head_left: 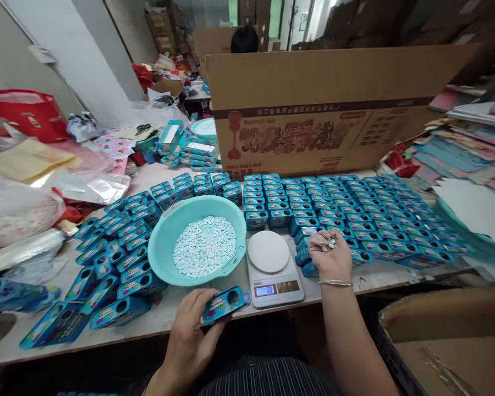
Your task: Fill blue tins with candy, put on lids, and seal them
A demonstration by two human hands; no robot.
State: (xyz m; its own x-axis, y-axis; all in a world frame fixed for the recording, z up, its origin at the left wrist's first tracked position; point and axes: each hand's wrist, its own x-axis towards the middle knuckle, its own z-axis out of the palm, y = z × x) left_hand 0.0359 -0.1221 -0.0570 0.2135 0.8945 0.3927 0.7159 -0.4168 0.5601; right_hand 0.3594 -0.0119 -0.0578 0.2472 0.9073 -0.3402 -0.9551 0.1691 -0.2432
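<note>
Here, my left hand grips a blue tin by its near end, holding it tilted just in front of the digital scale, at the surface's near edge. My right hand is cupped palm-up just right of the scale, fingers curled around a small heap of white tablets. Left of the scale, touching it, sits the teal basin with many more white tablets in it. Rows of matching blue tins lie behind and right of the scale, under my right hand, and more spread left of the basin. A big cardboard box stands well behind the scale.
</note>
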